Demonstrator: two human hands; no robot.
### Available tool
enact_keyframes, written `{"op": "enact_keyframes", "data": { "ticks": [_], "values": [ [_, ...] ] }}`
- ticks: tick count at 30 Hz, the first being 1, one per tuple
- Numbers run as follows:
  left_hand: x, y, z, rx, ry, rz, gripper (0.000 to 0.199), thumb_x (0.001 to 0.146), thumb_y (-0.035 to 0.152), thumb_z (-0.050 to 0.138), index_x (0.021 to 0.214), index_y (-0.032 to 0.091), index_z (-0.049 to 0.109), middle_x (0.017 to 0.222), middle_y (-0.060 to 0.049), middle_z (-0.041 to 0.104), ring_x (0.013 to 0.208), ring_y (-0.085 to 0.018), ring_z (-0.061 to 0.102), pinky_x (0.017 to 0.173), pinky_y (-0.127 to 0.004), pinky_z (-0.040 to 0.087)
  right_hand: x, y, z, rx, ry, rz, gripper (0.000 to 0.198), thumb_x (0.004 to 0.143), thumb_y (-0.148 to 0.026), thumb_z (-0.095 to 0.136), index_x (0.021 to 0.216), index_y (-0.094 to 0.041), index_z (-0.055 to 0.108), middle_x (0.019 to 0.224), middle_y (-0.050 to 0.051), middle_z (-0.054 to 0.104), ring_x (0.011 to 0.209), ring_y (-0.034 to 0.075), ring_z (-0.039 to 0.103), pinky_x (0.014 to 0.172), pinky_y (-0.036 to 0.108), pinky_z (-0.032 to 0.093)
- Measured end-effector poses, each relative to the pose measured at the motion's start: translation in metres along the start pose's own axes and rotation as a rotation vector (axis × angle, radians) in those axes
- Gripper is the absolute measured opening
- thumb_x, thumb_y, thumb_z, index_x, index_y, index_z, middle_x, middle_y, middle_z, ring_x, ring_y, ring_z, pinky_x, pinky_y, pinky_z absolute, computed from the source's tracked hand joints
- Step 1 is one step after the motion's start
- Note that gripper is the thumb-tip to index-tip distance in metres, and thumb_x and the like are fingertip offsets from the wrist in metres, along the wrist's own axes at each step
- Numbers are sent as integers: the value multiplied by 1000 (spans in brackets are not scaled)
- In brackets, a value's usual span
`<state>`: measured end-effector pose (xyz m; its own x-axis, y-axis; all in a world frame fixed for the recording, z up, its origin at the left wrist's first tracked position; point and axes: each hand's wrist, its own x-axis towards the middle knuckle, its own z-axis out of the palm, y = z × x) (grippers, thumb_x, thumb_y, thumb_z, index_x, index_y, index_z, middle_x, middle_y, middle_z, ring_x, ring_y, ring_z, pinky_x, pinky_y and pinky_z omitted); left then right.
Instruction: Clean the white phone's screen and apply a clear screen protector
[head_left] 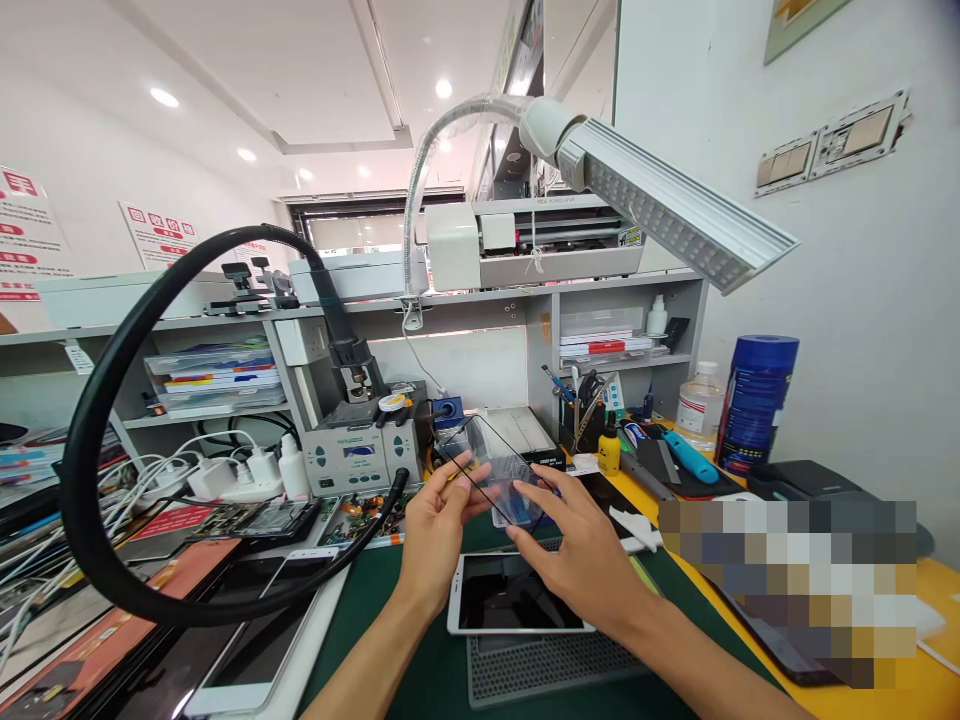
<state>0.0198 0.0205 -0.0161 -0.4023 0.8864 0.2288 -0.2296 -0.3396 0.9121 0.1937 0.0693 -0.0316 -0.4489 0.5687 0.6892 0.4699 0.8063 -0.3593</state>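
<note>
A clear screen protector with a thin black border [501, 468] is held up, tilted, above the bench. My left hand [435, 530] pinches it by the near left edge between thumb and fingers. On its right edge rest the thumb and fingers of my right hand [577, 535], closed round the rim. Just below my hands lies a white-framed tablet or large phone [517, 600] with a dark, glossy front, partly covered by my right hand. Under it is a grey perforated pad [525, 675] on a green work mat [356, 635].
A black hose [82, 400] arcs over the left side from a soldering or hot-air station [352, 455]. Several phones and a white-framed device [259, 650] lie left. An LED lamp [667, 200] hangs overhead. A tool holder [585, 415], yellow bottle [609, 452] and blue canister [757, 400] stand behind.
</note>
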Motion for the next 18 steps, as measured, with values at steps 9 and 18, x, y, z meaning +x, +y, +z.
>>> {"op": "enact_keyframes", "data": {
  "ticks": [9,18],
  "values": [
    [-1,-1,0,9,-22,2,45,87,38,68,127,17,59,121,-14,70,97,-27,71,93,-42,54,0,0,1,-33,-3,-12,39,90,-33,61,128,-23,62,138,14,53,128,33,51,100,49,52],
    [-2,1,1,-16,-31,-18,45,87,35,67,126,15,59,121,-15,70,97,-27,71,93,-42,53,0,-1,0,-34,-27,-6,41,90,-32,61,130,-21,62,138,16,53,128,33,51,99,50,52]
  ]
}}
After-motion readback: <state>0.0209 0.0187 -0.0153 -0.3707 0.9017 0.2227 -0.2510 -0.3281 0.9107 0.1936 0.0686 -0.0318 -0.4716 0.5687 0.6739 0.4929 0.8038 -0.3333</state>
